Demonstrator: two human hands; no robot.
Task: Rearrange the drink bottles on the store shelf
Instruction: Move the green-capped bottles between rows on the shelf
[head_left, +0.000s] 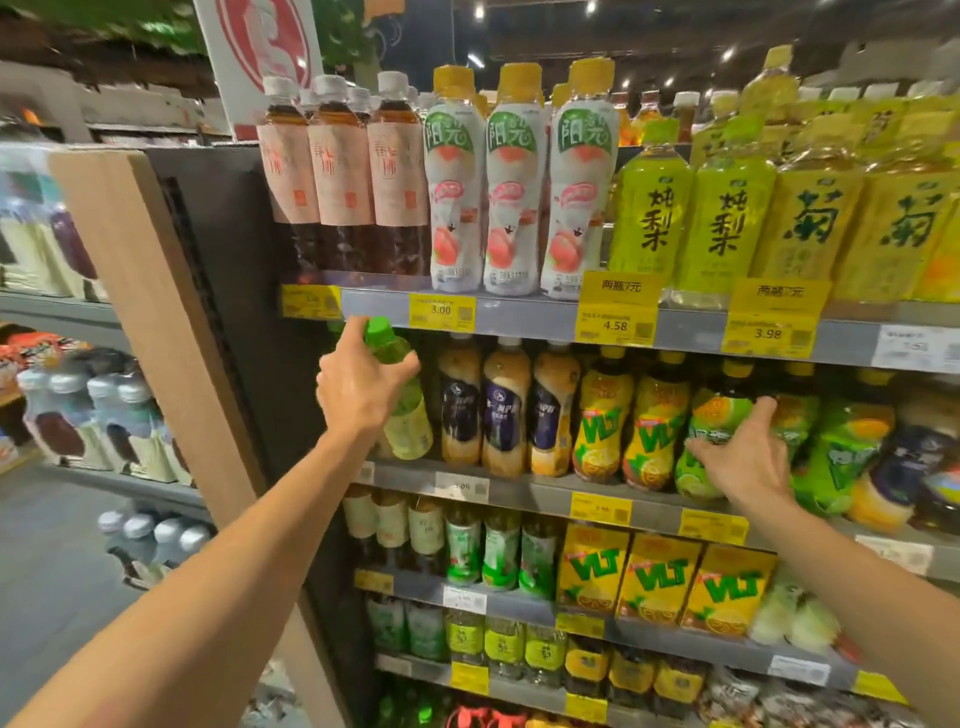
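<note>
the left hand (361, 387) grips a pale green bottle with a green cap (400, 389) by its neck, tilted, at the left end of the second shelf (519, 488). the right hand (743, 457) rests on a green-labelled bottle (711, 431) in the same row, fingers spread over its front. between the two hands stand three milk tea bottles (506, 410) and two yellow lemon tea bottles (628, 421). yellow price tags (615, 325) line the shelf edge above.

A supermarket drinks aisle: tiered metal shelves (519, 314) packed with rows of bottled tea (340, 171), peach drinks (511, 197) and VLT lemon tea cartons (660, 577), yellow price tags (441, 310) clipped along shelf edges, more stocked shelving (78, 415) across the aisle, ceiling spotlights (475, 60) overhead.
</note>
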